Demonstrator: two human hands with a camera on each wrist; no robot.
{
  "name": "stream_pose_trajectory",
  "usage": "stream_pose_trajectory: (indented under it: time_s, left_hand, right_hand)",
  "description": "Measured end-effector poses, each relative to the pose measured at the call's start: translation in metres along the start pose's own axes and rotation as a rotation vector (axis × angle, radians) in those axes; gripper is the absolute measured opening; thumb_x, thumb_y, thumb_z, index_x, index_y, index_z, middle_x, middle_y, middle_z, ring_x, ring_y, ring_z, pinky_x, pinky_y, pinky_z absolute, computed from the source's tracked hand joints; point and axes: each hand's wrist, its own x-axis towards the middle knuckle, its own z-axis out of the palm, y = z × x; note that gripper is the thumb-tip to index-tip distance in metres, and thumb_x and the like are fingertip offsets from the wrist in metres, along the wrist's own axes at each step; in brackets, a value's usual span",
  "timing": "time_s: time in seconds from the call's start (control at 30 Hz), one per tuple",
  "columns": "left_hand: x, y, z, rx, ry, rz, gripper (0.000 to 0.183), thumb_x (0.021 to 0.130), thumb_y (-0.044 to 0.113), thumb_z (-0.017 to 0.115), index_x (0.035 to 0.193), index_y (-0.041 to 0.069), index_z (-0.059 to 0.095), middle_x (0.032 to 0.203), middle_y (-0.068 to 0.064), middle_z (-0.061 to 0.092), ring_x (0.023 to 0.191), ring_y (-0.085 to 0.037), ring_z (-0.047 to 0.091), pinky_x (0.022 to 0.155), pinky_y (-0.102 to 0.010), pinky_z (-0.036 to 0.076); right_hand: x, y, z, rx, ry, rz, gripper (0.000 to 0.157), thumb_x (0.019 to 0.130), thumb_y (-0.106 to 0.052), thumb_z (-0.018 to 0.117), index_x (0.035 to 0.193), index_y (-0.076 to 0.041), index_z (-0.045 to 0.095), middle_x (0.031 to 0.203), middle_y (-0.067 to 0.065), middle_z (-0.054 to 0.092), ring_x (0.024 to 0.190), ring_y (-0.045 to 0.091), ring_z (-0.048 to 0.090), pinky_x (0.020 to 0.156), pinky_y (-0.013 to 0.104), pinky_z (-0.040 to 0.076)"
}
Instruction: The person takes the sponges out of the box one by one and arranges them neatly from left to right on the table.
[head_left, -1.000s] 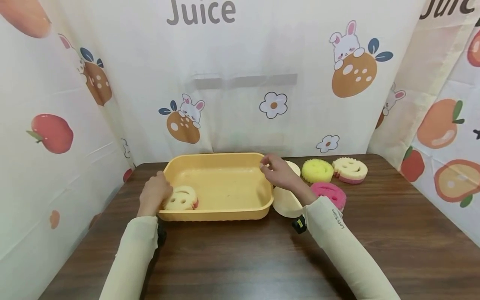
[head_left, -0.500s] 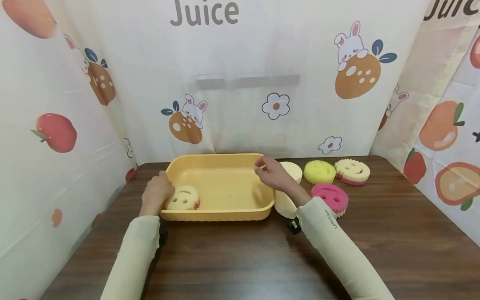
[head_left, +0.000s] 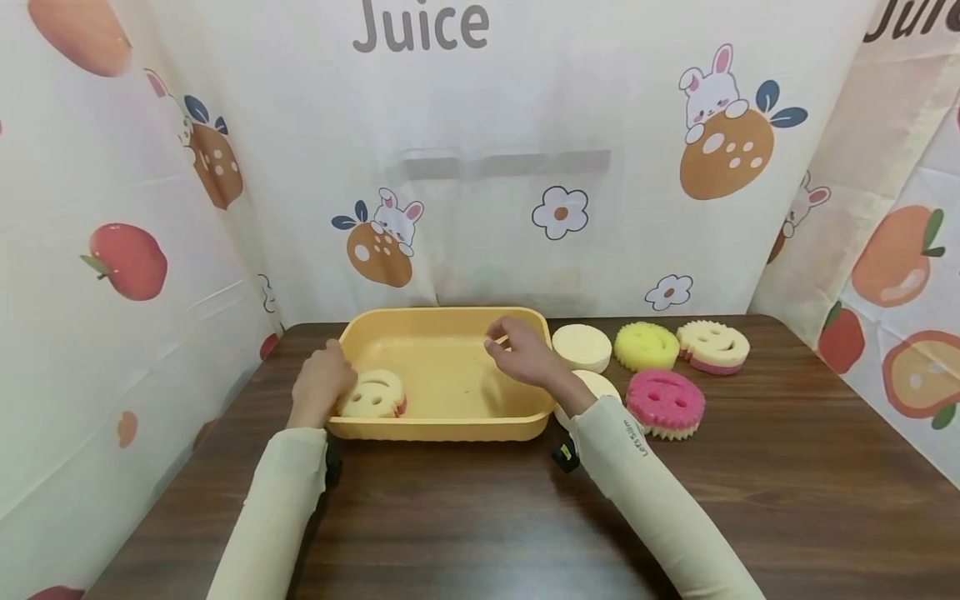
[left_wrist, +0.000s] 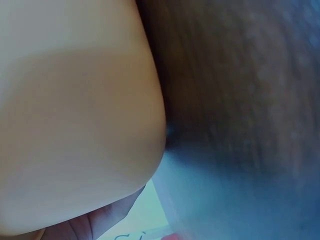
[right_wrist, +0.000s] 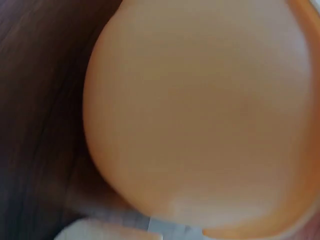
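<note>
A yellow plastic tray (head_left: 442, 429) lies on the dark wooden table. My left hand (head_left: 324, 383) grips its left rim; in the left wrist view some fingers (left_wrist: 107, 217) show behind the tray wall (left_wrist: 80, 135). Inside the tray at the near left, beside that hand, sits a cream smiley-face sponge (head_left: 375, 396) with a pink layer beneath. My right hand (head_left: 525, 354) hovers over the tray's right part, fingers loosely bent, thumb apart from them and nothing visible between. The right wrist view is mostly filled by the tray wall (right_wrist: 195, 115), with no fingers plainly shown.
Right of the tray stand two round cream sponges, a far one (head_left: 582, 346) and a near one (head_left: 600, 385) partly behind my right forearm. Beyond them lie a yellow sponge (head_left: 645, 346), a cream-and-pink smiley sponge (head_left: 712, 343) and a pink smiley sponge (head_left: 665, 400). Printed curtains hang around the table.
My right hand has moved left from the tray's right rim to above its inside, uncovering more of the cream sponges. My left hand stays at the left rim. The head view has turned slightly left.
</note>
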Motion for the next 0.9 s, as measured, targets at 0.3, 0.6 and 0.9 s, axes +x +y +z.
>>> stream_pose_trajectory:
  time_s: [0.3, 0.6, 0.9]
  left_hand:
    - [-0.002, -0.001, -0.001, 0.003, -0.016, -0.019, 0.046, 0.098, 0.018, 0.04, 0.134, -0.01, 0.037, 0.117, -0.035, 0.058, 0.101, -0.046, 0.062, 0.068, -0.052, 0.052]
    - [0.0, 0.0, 0.001, 0.016, -0.004, -0.02, 0.046, 0.098, 0.018, 0.04, 0.135, -0.008, 0.037, 0.119, -0.034, 0.058, 0.102, -0.045, 0.063, 0.072, -0.053, 0.053]
    - [0.001, 0.002, 0.001, 0.015, 0.001, -0.019, 0.044, 0.098, 0.019, 0.041, 0.132, -0.009, 0.039, 0.115, -0.033, 0.06, 0.098, -0.044, 0.064, 0.068, -0.051, 0.053]
  right_hand:
    - [0.004, -0.01, 0.017, -0.019, 0.011, 0.015, 0.035, 0.101, -0.028, 0.051, 0.125, -0.003, 0.056, 0.128, 0.015, 0.058, 0.113, 0.031, 0.063, 0.096, 0.042, 0.052]
    - [0.011, -0.019, 0.032, -0.025, -0.032, 0.04, 0.037, 0.101, -0.032, 0.051, 0.128, -0.006, 0.054, 0.131, 0.014, 0.057, 0.117, 0.031, 0.059, 0.099, 0.045, 0.048]
    - [0.019, -0.03, 0.042, -0.047, -0.072, 0.002, 0.038, 0.101, -0.03, 0.052, 0.129, -0.004, 0.054, 0.131, 0.016, 0.057, 0.122, 0.031, 0.056, 0.102, 0.046, 0.046]
